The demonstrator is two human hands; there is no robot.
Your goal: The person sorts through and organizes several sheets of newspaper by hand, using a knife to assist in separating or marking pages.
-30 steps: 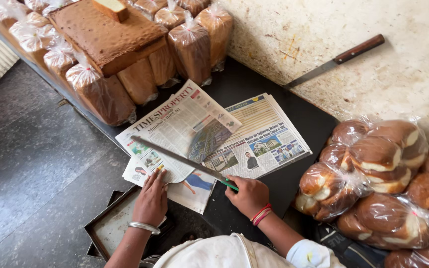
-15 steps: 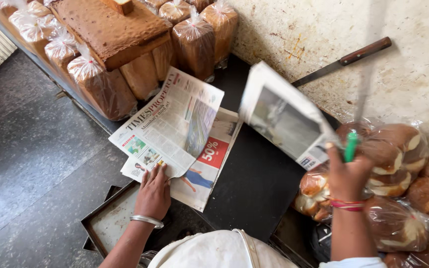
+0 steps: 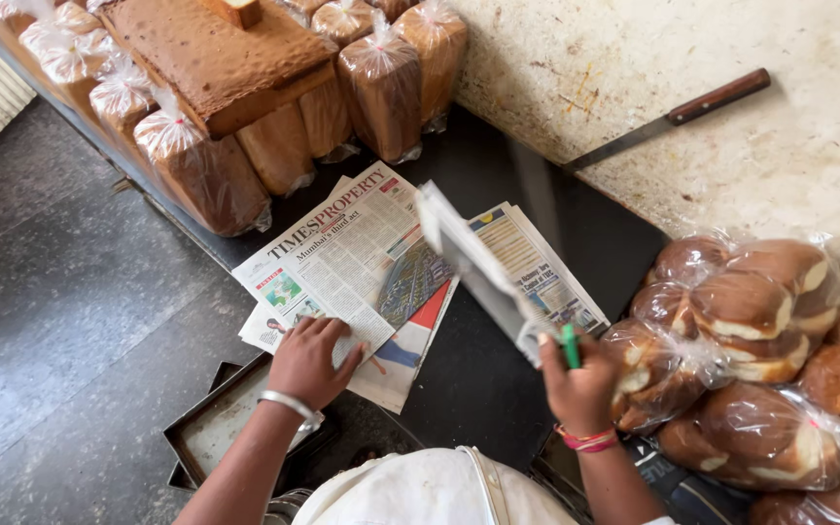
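Observation:
My left hand (image 3: 308, 362) lies flat, fingers spread, on the near corner of a stack of newspaper (image 3: 342, 258) spread over a black surface (image 3: 483, 384). My right hand (image 3: 580, 389) is closed around the green handle of a knife (image 3: 569, 345) and also pinches a loose sheet of newspaper (image 3: 473, 267). That sheet is held up edge-on above the black surface, right of the stack. The blade is only a grey blur rising above the sheet. More newspaper pages (image 3: 537, 262) lie flat under the lifted sheet.
Bagged bread loaves (image 3: 381, 78) and a bare brown slab loaf (image 3: 216, 49) stand at the back left. Bagged buns (image 3: 751, 321) are piled at the right. A wooden-handled long knife (image 3: 673, 117) rests on the pale counter (image 3: 634, 58). A metal tray (image 3: 211, 433) sits under my left arm.
My right hand slid the knife through the newspaper, lifted a cut sheet up to the right, and now swings it back left and lower. My left hand has stayed on the stack.

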